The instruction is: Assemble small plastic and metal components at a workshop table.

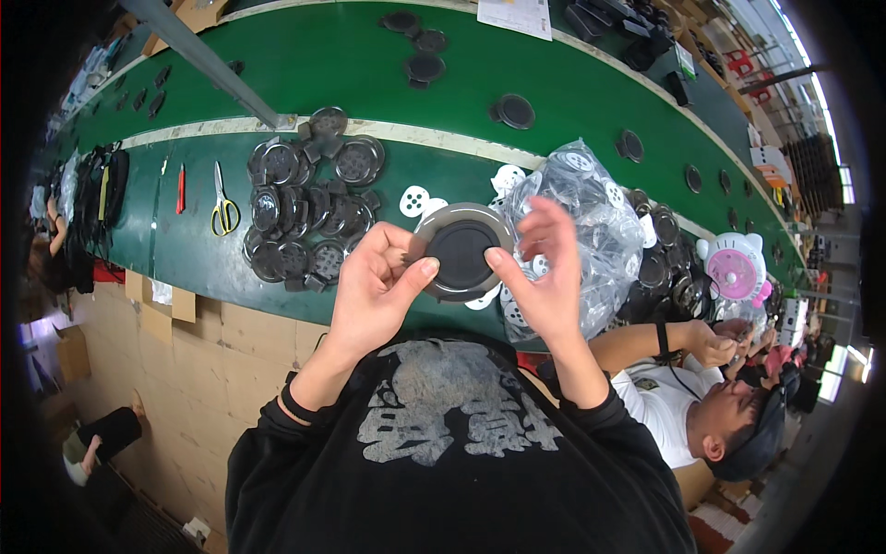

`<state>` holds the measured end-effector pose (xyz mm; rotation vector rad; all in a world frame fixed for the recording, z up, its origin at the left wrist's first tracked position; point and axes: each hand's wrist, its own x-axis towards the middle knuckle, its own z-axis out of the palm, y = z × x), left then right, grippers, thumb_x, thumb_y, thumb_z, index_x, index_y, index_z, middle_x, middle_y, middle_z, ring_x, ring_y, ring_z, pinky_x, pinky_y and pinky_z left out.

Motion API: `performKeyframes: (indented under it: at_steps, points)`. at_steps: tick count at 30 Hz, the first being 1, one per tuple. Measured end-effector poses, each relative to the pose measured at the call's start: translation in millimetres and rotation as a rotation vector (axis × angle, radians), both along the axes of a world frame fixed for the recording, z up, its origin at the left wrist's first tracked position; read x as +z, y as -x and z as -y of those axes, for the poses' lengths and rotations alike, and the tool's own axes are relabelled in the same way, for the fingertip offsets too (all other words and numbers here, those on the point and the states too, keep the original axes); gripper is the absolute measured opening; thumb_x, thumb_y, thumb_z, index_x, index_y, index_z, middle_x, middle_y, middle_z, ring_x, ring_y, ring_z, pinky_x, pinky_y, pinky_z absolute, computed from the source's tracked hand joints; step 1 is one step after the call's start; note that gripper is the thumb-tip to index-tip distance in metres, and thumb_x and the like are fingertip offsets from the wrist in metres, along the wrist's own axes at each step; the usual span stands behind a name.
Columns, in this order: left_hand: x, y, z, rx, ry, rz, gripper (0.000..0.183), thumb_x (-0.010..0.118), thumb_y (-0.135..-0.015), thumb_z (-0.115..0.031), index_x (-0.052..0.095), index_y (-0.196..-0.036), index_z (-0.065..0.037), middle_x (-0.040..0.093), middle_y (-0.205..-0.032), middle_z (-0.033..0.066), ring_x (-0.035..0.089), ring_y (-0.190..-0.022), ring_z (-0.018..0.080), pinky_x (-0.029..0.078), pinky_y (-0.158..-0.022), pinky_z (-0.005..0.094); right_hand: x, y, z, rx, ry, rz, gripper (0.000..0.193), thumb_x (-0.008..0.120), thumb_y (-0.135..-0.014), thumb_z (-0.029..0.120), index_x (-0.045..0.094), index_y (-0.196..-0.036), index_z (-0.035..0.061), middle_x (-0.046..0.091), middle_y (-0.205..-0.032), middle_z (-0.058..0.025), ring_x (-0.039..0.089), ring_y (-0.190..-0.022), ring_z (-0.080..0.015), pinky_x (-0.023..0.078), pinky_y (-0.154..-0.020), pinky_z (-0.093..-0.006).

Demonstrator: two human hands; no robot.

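Running across most of the view was a long green bench [152, 217], smooth and a bit glossy, with a green belt [309, 60] behind it carrying dark round parts spaced apart. Tan flooring [245, 388] showed at lower left. Next size down, a clear, crinkly plastic bag [591, 240] with white discs inside sat just right of the hands, and a heap of shiny black parts [309, 208] off left. Okay, hands: the left hand [374, 282] was pinching a dark disc [464, 254], thumb on the near face, fingers curled at its left edge. The right hand [544, 277] was half open, thumb tip against the disc's right side, fingers lifted off and kinda blurry. That disc, black in the middle with a smoky see-through rim, was between both hands, in front of the chest. Smaller stuff: yellow-handled scissors [224, 217], then a slim red tool [181, 189] beside them.
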<state>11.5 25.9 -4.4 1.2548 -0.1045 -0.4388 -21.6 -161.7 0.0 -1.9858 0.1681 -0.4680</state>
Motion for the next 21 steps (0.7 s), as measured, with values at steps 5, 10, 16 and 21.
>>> performKeyframes:
  at_steps: [5, 10, 16, 21]
  points:
    - [-2.8, -5.8, -2.7, -0.086, 0.05, -0.033, 0.014, 0.057, -0.087, -0.001, 0.047, -0.096, 0.0, 0.062, -0.085, 0.005, 0.056, -0.075, 0.0044, 0.044, -0.065, 0.0177, -3.5, 5.5, 6.7, 0.329, -0.607, -0.419, 0.019, 0.064, -0.085, 0.014, 0.059, -0.092, -0.0031, 0.056, -0.069, 0.001, 0.052, -0.063, -0.0055, 0.044, -0.058, -0.022]
    - [-11.0, -7.9, 4.0, -0.02, 0.049, -0.096, 0.013, 0.058, -0.088, -0.005, 0.048, -0.095, 0.0, 0.06, -0.08, 0.0016, 0.052, -0.07, 0.0018, 0.04, -0.06, 0.0164, -20.6, 10.4, -6.0, 0.218, -0.426, -0.318, 0.024, 0.065, -0.083, 0.01, 0.052, -0.065, 0.0024, 0.051, -0.055, 0.0008, 0.043, -0.052, -0.0035, 0.033, -0.048, -0.0213]
    - [-36.7, -15.8, -3.4, -0.036, -0.234, 0.052, 0.015, 0.063, -0.086, -0.01, 0.051, -0.087, -0.001, 0.057, -0.07, -0.0023, 0.046, -0.061, 0.0003, 0.036, -0.052, 0.0169, -29.4, 10.6, -5.3, 0.294, -0.406, -0.427, 0.033, 0.065, -0.084, 0.017, 0.046, -0.061, 0.0031, 0.055, -0.053, -0.0013, 0.054, -0.051, -0.0048, 0.039, -0.045, -0.0204]
    - [-55.9, -14.6, -4.0, -0.026, -0.322, 0.066, 0.018, 0.065, -0.083, -0.011, 0.051, -0.089, -0.001, 0.056, -0.067, -0.0019, 0.045, -0.059, 0.0002, 0.036, -0.051, 0.018, -39.6, 5.3, -1.6, 0.282, -0.49, -0.614, 0.037, 0.065, -0.085, 0.02, 0.043, -0.059, 0.0047, 0.056, -0.054, -0.0023, 0.058, -0.053, -0.0065, 0.044, -0.046, -0.0214]
